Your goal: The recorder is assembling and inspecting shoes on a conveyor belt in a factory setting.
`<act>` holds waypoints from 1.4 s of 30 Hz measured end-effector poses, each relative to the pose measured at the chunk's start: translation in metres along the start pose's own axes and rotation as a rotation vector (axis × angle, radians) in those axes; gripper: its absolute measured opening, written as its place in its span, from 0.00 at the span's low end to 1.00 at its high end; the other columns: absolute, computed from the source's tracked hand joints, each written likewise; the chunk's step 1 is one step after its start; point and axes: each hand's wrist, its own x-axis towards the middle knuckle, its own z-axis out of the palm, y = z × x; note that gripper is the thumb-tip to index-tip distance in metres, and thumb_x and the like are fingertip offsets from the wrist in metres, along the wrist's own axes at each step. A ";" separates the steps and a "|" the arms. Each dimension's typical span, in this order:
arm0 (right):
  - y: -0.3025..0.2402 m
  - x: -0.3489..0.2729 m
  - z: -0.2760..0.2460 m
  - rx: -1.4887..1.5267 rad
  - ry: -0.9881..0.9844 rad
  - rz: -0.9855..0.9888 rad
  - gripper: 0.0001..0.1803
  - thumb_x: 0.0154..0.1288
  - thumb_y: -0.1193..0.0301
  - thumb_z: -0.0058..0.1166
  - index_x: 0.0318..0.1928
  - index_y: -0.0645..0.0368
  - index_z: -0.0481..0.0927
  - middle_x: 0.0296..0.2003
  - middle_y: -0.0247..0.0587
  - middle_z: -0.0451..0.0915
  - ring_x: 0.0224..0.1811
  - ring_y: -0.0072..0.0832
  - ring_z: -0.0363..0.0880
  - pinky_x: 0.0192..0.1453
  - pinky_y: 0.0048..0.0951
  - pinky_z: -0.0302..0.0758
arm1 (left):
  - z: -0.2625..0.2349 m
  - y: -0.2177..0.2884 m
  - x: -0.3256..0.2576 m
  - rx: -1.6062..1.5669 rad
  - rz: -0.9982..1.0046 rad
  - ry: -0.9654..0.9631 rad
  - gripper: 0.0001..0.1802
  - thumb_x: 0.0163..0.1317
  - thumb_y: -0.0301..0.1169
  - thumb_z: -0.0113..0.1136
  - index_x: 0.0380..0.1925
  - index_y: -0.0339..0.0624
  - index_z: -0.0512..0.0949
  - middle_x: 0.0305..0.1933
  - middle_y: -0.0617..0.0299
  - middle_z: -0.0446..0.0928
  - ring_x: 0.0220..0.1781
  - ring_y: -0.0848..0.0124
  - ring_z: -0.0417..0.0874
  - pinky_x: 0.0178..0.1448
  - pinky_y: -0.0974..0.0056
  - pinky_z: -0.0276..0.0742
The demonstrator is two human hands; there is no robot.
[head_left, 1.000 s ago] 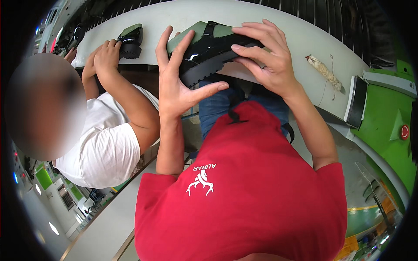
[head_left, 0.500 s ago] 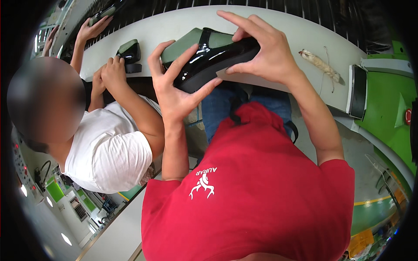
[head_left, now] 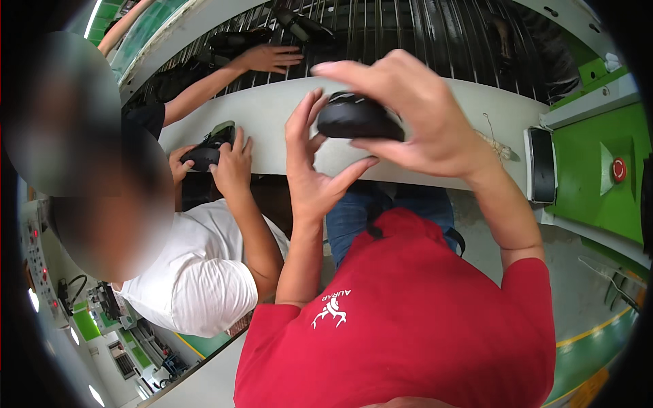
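A black shoe (head_left: pixel 360 121) is held up above the white table edge, one rounded end and its dark sole turned toward me. My right hand (head_left: pixel 425 119) grips it from the right, thumb below and fingers over the top. Beside its left end, my left hand (head_left: pixel 314 160) has fingers stretched up and the thumb apart below the shoe. Whether its fingertips touch the shoe is hard to tell. The shoe's green upper is turned out of sight.
To the left, a co-worker in white handles a green and black shoe (head_left: pixel 204 158). Another person's hand (head_left: pixel 272 59) reaches over the roller conveyor (head_left: pixel 394 44), where dark shoes (head_left: pixel 304 27) lie. A bundle of pale string (head_left: pixel 500 146) rests on the white table (head_left: pixel 435 166) near a green machine (head_left: pixel 598 170).
The shoe has turned from side-on to end-on. My left thumb has come off it, while my right hand keeps hold. Another person's arm now extends over the conveyor.
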 end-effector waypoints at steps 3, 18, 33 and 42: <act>0.003 -0.005 0.024 -0.008 -0.047 0.015 0.53 0.45 0.75 0.80 0.77 0.44 0.76 0.46 0.38 0.84 0.47 0.44 0.81 0.55 0.42 0.81 | 0.010 0.007 0.012 -0.117 -0.029 0.098 0.51 0.49 0.20 0.84 0.75 0.39 0.69 0.77 0.44 0.72 0.75 0.59 0.79 0.69 0.54 0.85; 0.078 -0.112 0.032 0.059 -0.240 0.555 0.70 0.41 0.57 0.88 0.85 0.44 0.60 0.72 0.44 0.69 0.77 0.47 0.71 0.82 0.45 0.70 | -0.051 -0.060 -0.006 0.341 -0.140 -0.220 0.35 0.48 0.20 0.80 0.60 0.36 0.81 0.63 0.49 0.85 0.74 0.54 0.81 0.76 0.55 0.77; 0.095 -0.118 0.042 -0.097 -0.132 0.393 0.66 0.44 0.37 0.83 0.75 0.61 0.67 0.70 0.52 0.70 0.71 0.53 0.75 0.75 0.48 0.76 | -0.022 -0.063 -0.006 0.538 -0.058 -0.043 0.37 0.41 0.43 0.92 0.49 0.34 0.86 0.47 0.53 0.86 0.52 0.57 0.86 0.59 0.56 0.82; 0.098 -0.115 0.043 -0.086 -0.084 0.351 0.64 0.43 0.37 0.84 0.73 0.63 0.69 0.67 0.53 0.73 0.69 0.53 0.77 0.73 0.47 0.78 | -0.008 -0.064 0.004 0.766 0.220 -0.035 0.36 0.43 0.54 0.89 0.47 0.41 0.90 0.44 0.59 0.89 0.45 0.57 0.85 0.61 0.54 0.76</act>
